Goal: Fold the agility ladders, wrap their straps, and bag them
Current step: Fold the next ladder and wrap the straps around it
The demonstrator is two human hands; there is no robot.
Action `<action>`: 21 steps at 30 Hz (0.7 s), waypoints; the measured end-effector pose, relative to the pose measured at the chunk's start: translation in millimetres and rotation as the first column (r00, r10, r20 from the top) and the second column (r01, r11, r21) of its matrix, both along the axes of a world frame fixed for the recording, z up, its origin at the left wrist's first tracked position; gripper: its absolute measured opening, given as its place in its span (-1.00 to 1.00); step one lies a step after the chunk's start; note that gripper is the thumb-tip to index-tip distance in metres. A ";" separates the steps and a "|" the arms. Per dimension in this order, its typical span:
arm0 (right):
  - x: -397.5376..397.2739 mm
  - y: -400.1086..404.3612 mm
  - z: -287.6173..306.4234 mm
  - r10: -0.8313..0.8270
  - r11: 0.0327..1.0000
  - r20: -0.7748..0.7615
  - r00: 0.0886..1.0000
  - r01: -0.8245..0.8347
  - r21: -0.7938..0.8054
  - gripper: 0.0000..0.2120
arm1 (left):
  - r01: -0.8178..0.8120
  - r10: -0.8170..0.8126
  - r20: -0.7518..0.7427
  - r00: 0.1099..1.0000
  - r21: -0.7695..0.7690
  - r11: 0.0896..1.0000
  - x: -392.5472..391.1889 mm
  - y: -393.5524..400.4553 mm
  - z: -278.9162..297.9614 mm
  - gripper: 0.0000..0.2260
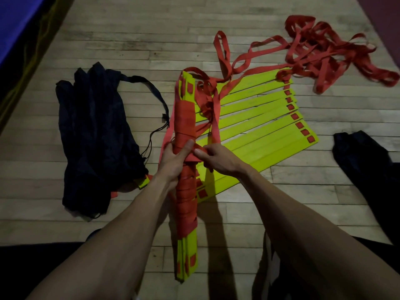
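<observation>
my left hand [174, 158] is wrapped around the middle of the folded ladder bundle [186, 191], fingers curled behind it and my thumb pressed across the front over the red wrapping. the bundle stands nearly upright in front of me, a stack of yellow rungs running from about 6 o'clock up toward 12, with red strap [184, 120] wound around its upper and middle sections. my right hand [213, 158] sits just beside the left at 3 o'clock of it, thumb and fingers pinching the loose end of that strap where it crosses the bundle, so both sets of fingers are closed on something rather than spread.

behind the bundle, toward 1 and 2 o'clock, a second ladder [257, 126] lies fanned out flat on the wooden floor [108, 40], its yellow rungs overlapping like slats. its red straps trail away to a tangled heap [324, 53] at 1 o'clock, well apart from my hands.

at 9 o'clock a dark drawstring bag [95, 135] lies crumpled on the floor, its cord looping out toward the bundle, and a yellow rung end [144, 183] pokes from its lower edge. another dark piece of fabric [363, 156] lies at 3 o'clock; i cannot tell what it is.
</observation>
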State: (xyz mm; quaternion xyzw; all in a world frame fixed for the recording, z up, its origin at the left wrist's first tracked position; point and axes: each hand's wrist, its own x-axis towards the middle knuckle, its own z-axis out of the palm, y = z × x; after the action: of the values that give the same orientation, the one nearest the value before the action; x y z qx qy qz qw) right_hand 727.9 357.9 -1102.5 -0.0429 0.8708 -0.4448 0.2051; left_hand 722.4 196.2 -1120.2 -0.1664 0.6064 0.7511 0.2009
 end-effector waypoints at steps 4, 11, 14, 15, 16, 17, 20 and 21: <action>0.2 15.0 -0.7 -0.025 0.999 -0.019 0.999 0.026 0.023 -0.59 | -0.041 0.037 0.043 0.998 0.105 0.994 -8.1 -0.7 8.1 -0.50; -1.8 9.1 -8.0 0.023 0.993 -0.005 1.000 -0.023 0.115 -0.67 | 0.027 -0.034 0.079 0.996 0.090 0.996 -4.8 0.8 9.8 -0.59; 1.2 -0.2 -4.6 0.031 0.999 0.016 0.999 -0.031 0.020 -0.65 | -0.001 -0.007 0.107 0.994 0.073 0.997 -3.2 -1.8 5.3 -0.60; 2.0 -1.7 -3.9 0.030 1.000 0.021 0.999 -0.029 -0.009 -0.65 | -0.005 -0.003 0.111 0.994 0.072 0.997 -2.6 -1.6 5.4 -0.60; 2.5 -2.6 -4.1 0.029 0.999 0.023 0.999 -0.028 -0.028 -0.67 | -0.012 0.006 0.105 0.994 0.062 0.998 -1.8 -0.9 5.4 -0.61; 3.2 -3.2 -4.7 0.026 0.999 0.025 0.999 -0.025 -0.042 -0.69 | -0.025 0.021 0.088 0.996 0.036 0.999 -1.3 0.7 6.3 -0.63; 4.4 -4.2 -4.6 0.005 0.997 0.018 1.000 -0.004 -0.081 -0.73 | -0.102 0.106 0.019 0.994 -0.136 0.985 -1.8 8.1 5.8 -0.74; 5.0 -4.8 -4.1 -0.001 0.996 0.011 1.000 0.002 -0.087 -0.73 | -0.119 0.120 -0.002 0.993 -0.187 0.975 -1.6 8.3 2.7 -0.77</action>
State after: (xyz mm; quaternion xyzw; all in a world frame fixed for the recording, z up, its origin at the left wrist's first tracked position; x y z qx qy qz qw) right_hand 732.9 353.2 -1106.6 -0.0486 0.8494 -0.4828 0.2076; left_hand 720.8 204.5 -1117.5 -0.2241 0.6622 0.7009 0.1417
